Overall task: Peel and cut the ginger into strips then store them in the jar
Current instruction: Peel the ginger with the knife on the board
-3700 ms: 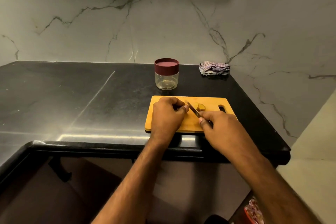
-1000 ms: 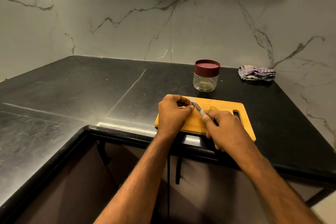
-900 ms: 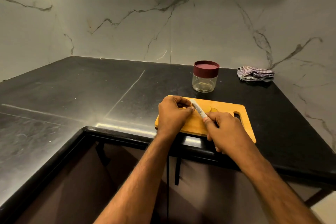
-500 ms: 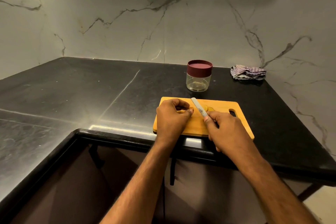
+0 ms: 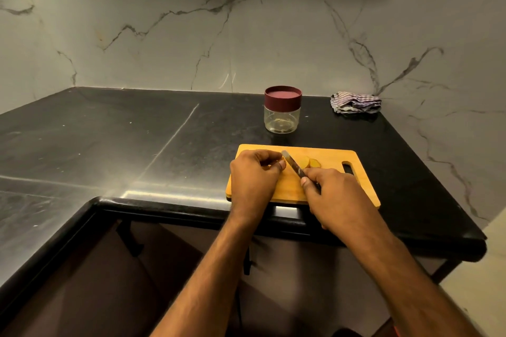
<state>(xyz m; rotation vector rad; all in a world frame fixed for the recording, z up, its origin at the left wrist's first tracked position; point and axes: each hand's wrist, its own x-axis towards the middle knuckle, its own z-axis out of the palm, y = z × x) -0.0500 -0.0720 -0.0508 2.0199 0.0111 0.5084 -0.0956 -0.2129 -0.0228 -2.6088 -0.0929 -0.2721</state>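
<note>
A wooden cutting board [image 5: 336,161] lies at the counter's front edge. My left hand [image 5: 253,178] rests on its left part, fingers curled round a small ginger piece that is mostly hidden. My right hand [image 5: 332,194] grips a knife [image 5: 293,166], whose blade points up-left toward my left fingertips. Peeled yellow ginger pieces [image 5: 309,163] lie just right of the blade. A clear glass jar [image 5: 282,113] with a maroon lid on it stands behind the board.
The black stone counter [image 5: 137,139] stretches left and wraps round a corner toward me. A crumpled checked cloth [image 5: 355,102] lies at the back right by the marble wall. The counter's right edge drops off beyond the board.
The view has shifted slightly. Both hands stay on the board; the knife blade has tipped a little closer to my left fingertips.
</note>
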